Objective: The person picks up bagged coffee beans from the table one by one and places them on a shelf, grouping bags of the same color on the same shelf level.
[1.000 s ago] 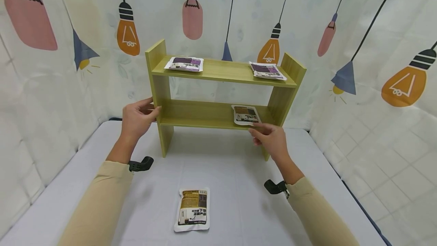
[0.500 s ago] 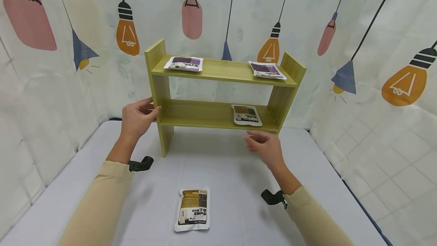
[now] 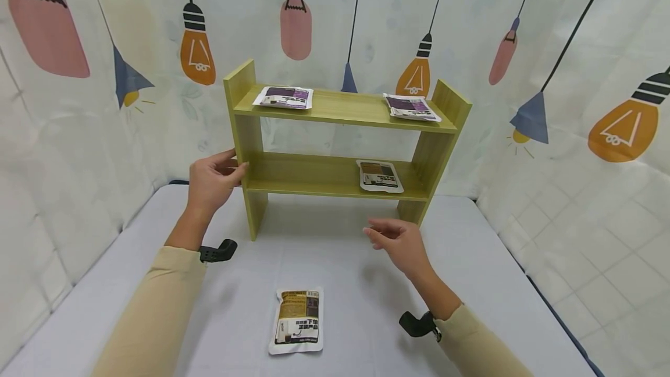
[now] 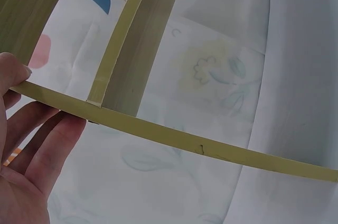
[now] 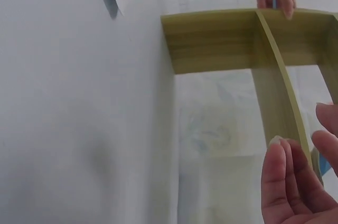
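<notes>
A two-tier greenish wooden shelf (image 3: 335,174) stands on the white table. My left hand (image 3: 213,182) holds its left side panel (image 4: 158,131), thumb on the inner side and fingers on the outer one. My right hand (image 3: 399,244) hovers over the table in front of the shelf's right leg, holding nothing, thumb and fingers apart in the right wrist view. A brown-labelled pouch (image 3: 380,176) lies on the lower tier, toward the right. Another brown-and-gold pouch (image 3: 297,320) lies flat on the table nearer me.
Two purple-labelled pouches rest on the top tier, a left pouch (image 3: 284,98) and a right pouch (image 3: 412,107). Patterned cloth walls (image 3: 335,28) surround the table (image 3: 361,330) at the back and sides. Each wrist wears a black camera mount.
My right hand has left the pouch on the lower tier and drawn back, down and slightly left, over the table. My left hand stays on the side panel.
</notes>
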Demonstrator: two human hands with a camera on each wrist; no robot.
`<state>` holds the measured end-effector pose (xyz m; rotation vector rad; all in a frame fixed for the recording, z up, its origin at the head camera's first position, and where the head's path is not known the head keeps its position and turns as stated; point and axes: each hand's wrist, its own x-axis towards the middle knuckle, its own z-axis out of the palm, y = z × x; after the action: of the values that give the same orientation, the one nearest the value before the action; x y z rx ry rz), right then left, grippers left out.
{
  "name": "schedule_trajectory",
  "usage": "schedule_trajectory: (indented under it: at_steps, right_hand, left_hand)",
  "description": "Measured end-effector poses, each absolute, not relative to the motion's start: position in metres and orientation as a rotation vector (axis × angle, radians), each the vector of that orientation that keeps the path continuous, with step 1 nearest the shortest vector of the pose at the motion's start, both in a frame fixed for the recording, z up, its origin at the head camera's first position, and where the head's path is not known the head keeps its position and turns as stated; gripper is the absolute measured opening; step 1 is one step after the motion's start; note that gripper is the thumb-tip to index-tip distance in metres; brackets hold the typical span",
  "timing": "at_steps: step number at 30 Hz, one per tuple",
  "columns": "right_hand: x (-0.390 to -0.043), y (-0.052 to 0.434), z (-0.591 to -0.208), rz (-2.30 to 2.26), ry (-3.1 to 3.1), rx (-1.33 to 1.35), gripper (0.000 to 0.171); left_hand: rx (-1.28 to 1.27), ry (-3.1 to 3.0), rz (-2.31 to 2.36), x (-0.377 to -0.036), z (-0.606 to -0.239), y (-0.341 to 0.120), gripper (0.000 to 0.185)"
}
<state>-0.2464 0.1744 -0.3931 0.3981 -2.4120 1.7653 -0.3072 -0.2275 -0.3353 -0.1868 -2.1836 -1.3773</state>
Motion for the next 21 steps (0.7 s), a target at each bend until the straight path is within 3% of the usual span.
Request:
schedule_trajectory:
  at_steps: [21]
  right_hand:
    - [-0.205, 0.151, -0.419, 1.832, -2.563, 0.392, 0.033]
  left_hand:
    - [-0.159, -2.211, -1.366, -0.308, -0.335, -0.227, 0.053]
